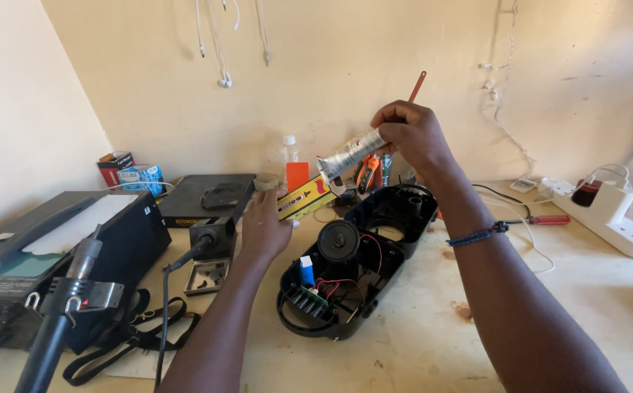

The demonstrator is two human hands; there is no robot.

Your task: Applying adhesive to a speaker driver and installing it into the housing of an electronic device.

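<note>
My right hand (412,131) is raised above the bench and grips a crumpled silver tube (349,154), its flared end pointing left and down. My left hand (263,227) holds the end of a yellow and black carton (306,197), just left of the tube. Below both hands lies an opened black speaker housing (353,262) with a round speaker cone, red wires and a small circuit board inside.
A black box-shaped device (47,255) with a strap sits at left, a soldering iron stand (211,240) beside it, a metal-tipped tool (69,291) in front. A white power strip (615,215) and a red screwdriver (546,219) lie at right. A bottle (289,156) stands by the wall.
</note>
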